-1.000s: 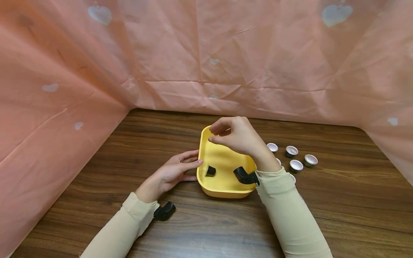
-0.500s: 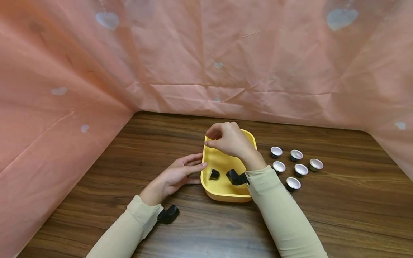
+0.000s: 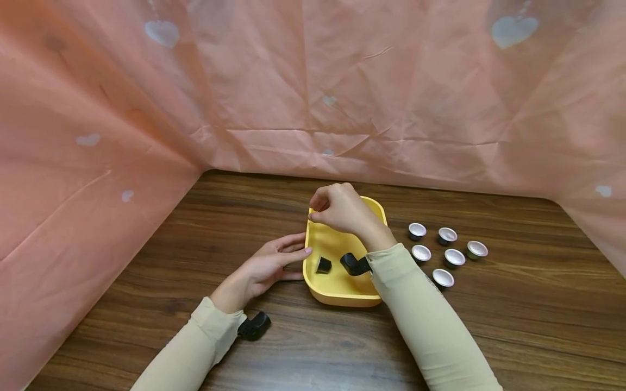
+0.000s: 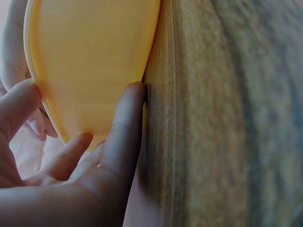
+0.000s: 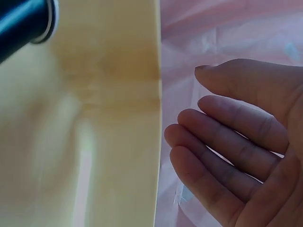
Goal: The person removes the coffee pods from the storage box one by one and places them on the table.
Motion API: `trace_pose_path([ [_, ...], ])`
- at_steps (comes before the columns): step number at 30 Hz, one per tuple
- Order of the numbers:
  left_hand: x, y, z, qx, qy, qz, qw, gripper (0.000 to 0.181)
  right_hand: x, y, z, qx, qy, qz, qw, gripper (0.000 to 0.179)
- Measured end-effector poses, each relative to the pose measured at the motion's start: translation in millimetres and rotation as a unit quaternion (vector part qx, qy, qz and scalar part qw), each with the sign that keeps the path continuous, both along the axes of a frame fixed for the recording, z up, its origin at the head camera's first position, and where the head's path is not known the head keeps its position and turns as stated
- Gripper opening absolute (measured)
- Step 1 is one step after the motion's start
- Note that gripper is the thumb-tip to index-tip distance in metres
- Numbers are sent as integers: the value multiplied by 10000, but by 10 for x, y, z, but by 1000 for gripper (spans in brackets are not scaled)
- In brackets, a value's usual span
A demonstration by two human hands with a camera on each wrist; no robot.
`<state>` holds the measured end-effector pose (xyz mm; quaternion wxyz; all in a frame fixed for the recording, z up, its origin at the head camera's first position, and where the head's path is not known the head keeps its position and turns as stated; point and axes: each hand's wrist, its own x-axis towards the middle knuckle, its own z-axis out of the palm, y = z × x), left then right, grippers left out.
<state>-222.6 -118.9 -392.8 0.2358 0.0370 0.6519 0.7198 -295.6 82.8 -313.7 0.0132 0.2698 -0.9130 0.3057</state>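
A yellow tray [image 3: 342,298] stands on the wooden table in the head view. Inside it, toward the left wall, a black coffee capsule [image 3: 324,265] lies on its side. My left hand [image 3: 266,263] touches the tray's left side from outside, the thumb at the rim and the fingers fairly straight along the outer wall [image 4: 94,71]. Above the tray's far left part hovers my right hand [image 3: 337,209]. Its fingers [image 5: 213,137] are loosely bent and apart from the thumb, with nothing between them. The dark capsule [image 5: 28,21] also shows at the corner of the right wrist view.
Several coffee capsules stand lid up to the right of the tray, among them a near one [image 3: 443,278] and a far right one [image 3: 477,249]. A pink cloth [image 3: 406,108] with pale hearts hangs behind the table and along its left side.
The right hand and forearm have shifted slightly left over the tray, uncovering more of the capsules at the right. The head view has shifted a little. The left hand stays at the tray.
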Motion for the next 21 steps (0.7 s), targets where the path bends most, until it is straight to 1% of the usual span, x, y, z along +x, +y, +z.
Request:
trace_pose_path([
  [3,-2,3,0,31,-4,-2,10000,61,-38,-12,-5,236,18,7,9997,19],
  [6,-9,2,-5,50,25,-29,10000,61,-56,19,-21,433,-90,78,9990,20],
  [9,-13,4,-9,39,34,-48,10000,61,-63,73,-37,621,-224,214,9976,19],
  [12,-16,0,-15,41,49,-78,9999,62,-65,124,-40,814,-429,445,9948,20],
  [15,-14,-5,-18,57,37,-100,9999,62,-55,163,-33,1000,-785,857,9882,23],
  [18,-11,-10,-18,72,45,-96,9999,62,-42,181,-35,1104,-1244,1271,9779,28],
  [21,-6,-13,-16,79,68,-93,9999,62,-22,180,-43,1135,-1620,1495,9688,33],
])
